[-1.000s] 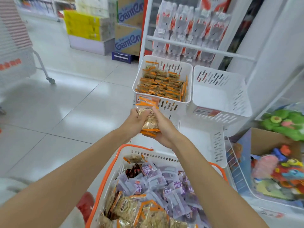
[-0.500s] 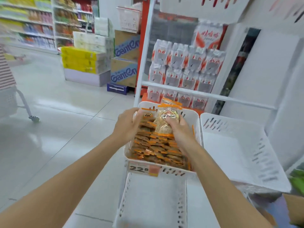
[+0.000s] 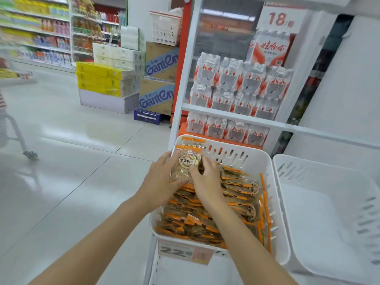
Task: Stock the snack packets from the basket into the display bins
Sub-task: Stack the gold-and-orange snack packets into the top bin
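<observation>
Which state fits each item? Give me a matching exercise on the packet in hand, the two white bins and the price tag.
1 snack packet
2 left bin
3 right bin
4 price tag

A no packets inside
B held by left hand and right hand
C stuck on a bin's front
D full of orange-edged packets

Pairs: 1-B, 2-D, 3-A, 4-C
</observation>
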Action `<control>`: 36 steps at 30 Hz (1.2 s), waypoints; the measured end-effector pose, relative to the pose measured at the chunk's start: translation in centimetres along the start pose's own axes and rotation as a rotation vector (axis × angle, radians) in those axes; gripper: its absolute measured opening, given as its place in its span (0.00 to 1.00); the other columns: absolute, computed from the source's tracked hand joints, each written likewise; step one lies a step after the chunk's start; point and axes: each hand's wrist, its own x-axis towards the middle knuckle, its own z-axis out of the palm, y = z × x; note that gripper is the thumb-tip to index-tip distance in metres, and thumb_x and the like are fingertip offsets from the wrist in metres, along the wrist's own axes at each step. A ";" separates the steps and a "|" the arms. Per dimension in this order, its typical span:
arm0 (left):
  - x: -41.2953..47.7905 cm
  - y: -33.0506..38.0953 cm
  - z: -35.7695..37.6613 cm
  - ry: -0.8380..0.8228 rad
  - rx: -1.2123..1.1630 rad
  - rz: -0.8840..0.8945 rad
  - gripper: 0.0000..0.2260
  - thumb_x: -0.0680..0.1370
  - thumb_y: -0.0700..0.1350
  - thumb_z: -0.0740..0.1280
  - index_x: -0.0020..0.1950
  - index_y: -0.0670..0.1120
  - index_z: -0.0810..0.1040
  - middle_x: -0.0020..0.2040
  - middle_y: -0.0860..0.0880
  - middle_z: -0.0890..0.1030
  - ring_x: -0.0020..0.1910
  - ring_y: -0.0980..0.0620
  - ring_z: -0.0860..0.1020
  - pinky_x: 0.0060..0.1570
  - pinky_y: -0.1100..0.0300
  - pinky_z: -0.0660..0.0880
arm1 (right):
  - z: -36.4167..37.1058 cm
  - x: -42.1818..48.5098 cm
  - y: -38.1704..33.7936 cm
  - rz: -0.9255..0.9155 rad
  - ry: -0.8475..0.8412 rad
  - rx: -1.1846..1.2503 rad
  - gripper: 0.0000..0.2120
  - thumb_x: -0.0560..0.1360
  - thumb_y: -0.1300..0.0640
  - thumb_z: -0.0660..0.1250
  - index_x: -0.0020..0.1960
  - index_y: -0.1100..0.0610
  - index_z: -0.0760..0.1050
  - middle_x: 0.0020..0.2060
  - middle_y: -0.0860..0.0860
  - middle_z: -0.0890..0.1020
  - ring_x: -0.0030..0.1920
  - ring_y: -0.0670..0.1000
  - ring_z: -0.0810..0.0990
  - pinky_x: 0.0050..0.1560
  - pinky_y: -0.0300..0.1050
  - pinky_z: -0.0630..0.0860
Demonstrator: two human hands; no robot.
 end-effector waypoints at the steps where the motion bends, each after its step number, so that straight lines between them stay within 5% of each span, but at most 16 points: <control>1: 0.0 0.2 -0.1 -0.003 0.004 0.002 0.37 0.77 0.50 0.71 0.79 0.57 0.53 0.77 0.54 0.59 0.75 0.50 0.58 0.72 0.53 0.59 | -0.2 -0.1 -0.2 -0.003 0.002 0.006 0.29 0.82 0.49 0.59 0.80 0.53 0.55 0.78 0.48 0.57 0.77 0.49 0.54 0.77 0.51 0.56; 4: 0.2 0.5 -0.2 -0.005 0.002 0.006 0.44 0.73 0.48 0.75 0.80 0.58 0.50 0.74 0.53 0.63 0.72 0.51 0.62 0.70 0.52 0.65 | -0.7 -0.4 -0.5 -0.011 -0.001 0.056 0.31 0.79 0.58 0.64 0.79 0.53 0.56 0.75 0.50 0.61 0.72 0.49 0.64 0.65 0.39 0.70; 7: -0.3 0.2 -0.4 -0.055 0.003 -0.022 0.48 0.69 0.47 0.79 0.79 0.59 0.51 0.71 0.52 0.66 0.70 0.50 0.64 0.67 0.54 0.67 | -1.3 -0.9 -0.6 -0.007 -0.113 0.053 0.39 0.75 0.63 0.69 0.80 0.51 0.52 0.72 0.44 0.59 0.68 0.47 0.66 0.50 0.28 0.70; 10: -1.1 -0.2 -0.6 -0.114 -0.119 -0.060 0.49 0.68 0.50 0.79 0.79 0.62 0.51 0.70 0.53 0.67 0.70 0.53 0.65 0.65 0.58 0.66 | -1.8 -1.1 -1.2 0.003 -0.152 0.098 0.39 0.74 0.58 0.72 0.78 0.49 0.55 0.68 0.44 0.61 0.68 0.48 0.66 0.64 0.43 0.70; 13: -1.4 0.1 -0.5 -0.090 -0.069 -0.064 0.49 0.69 0.50 0.78 0.79 0.62 0.48 0.71 0.51 0.68 0.69 0.52 0.68 0.63 0.61 0.67 | -1.7 -0.5 -1.7 0.061 -0.045 0.181 0.26 0.78 0.50 0.67 0.74 0.50 0.66 0.69 0.48 0.69 0.67 0.50 0.70 0.67 0.55 0.72; 16: -1.5 0.6 -0.4 -0.069 0.064 -0.050 0.49 0.70 0.51 0.77 0.79 0.62 0.46 0.70 0.51 0.69 0.68 0.51 0.70 0.64 0.54 0.72 | -1.8 0.6 -1.8 0.109 0.010 0.187 0.22 0.80 0.51 0.64 0.72 0.56 0.69 0.60 0.51 0.77 0.58 0.50 0.76 0.62 0.51 0.75; 22: -0.1 1.2 -0.2 -0.015 0.188 -0.033 0.46 0.72 0.52 0.76 0.79 0.62 0.47 0.71 0.49 0.66 0.68 0.48 0.66 0.62 0.49 0.73 | -1.9 3.5 -2.4 0.099 0.147 0.137 0.07 0.78 0.54 0.68 0.49 0.58 0.81 0.44 0.52 0.84 0.48 0.53 0.82 0.55 0.52 0.79; 26: 0.1 1.1 0.5 -0.015 0.205 -0.063 0.47 0.71 0.53 0.76 0.79 0.61 0.47 0.73 0.49 0.61 0.69 0.47 0.67 0.61 0.48 0.75 | -1.3 4.0 -1.8 0.160 0.149 0.132 0.06 0.77 0.55 0.68 0.52 0.57 0.79 0.48 0.50 0.82 0.50 0.51 0.80 0.57 0.52 0.78; 33: -0.5 0.5 0.5 -0.055 0.196 -0.097 0.54 0.69 0.57 0.77 0.78 0.61 0.38 0.71 0.48 0.64 0.68 0.48 0.68 0.61 0.49 0.75 | -1.3 1.5 -0.4 0.006 0.128 0.100 0.25 0.74 0.49 0.71 0.70 0.49 0.70 0.64 0.49 0.71 0.61 0.50 0.75 0.62 0.50 0.75; 36: -1.3 1.0 0.1 -0.074 0.168 -0.117 0.54 0.68 0.60 0.77 0.78 0.62 0.38 0.73 0.47 0.63 0.70 0.47 0.67 0.63 0.47 0.74 | -1.7 -0.3 -0.1 -0.079 0.152 0.017 0.23 0.75 0.52 0.71 0.68 0.49 0.71 0.64 0.47 0.70 0.47 0.44 0.79 0.57 0.43 0.77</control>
